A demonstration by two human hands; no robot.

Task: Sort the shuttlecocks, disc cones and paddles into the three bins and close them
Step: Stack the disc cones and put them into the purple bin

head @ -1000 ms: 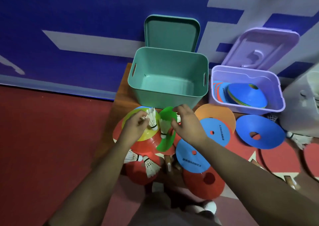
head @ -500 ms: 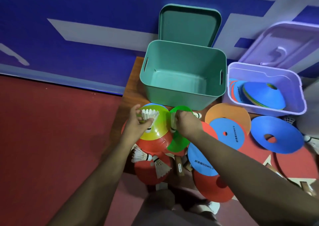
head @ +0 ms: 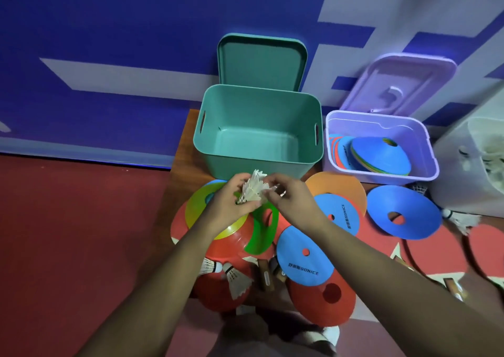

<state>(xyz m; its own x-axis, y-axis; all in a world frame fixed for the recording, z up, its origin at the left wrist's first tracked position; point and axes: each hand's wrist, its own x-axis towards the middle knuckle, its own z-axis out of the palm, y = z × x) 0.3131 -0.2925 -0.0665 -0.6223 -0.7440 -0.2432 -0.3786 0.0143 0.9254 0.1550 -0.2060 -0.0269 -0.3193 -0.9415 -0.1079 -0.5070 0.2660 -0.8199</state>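
My left hand (head: 227, 202) grips a bunch of white shuttlecocks (head: 252, 190) nested into one another, feathers pointing up. My right hand (head: 290, 202) pinches the right side of that bunch with thumb and fingertips. Both hands hover over the disc cones, just in front of the empty teal bin (head: 203, 149). Two more shuttlecocks (head: 236, 281) lie on a red paddle (head: 218, 299) by my left forearm. Loose disc cones lie around: yellow-green (head: 197, 212), green (head: 263, 231), blue (head: 301, 259), orange (head: 336, 186) and red (head: 321, 300).
The teal lid (head: 261, 62) leans on the wall behind its bin. The purple bin (head: 381, 178) holds stacked disc cones, and its lid (head: 395, 83) leans behind it. A white bin (head: 463, 171) stands far right. One shuttlecock (head: 459, 217) lies on red paddles (head: 436, 250) beneath it.
Both hands came together and rose slightly. The shuttlecock from my right hand now sits against the ones in my left hand, forming one bunch.
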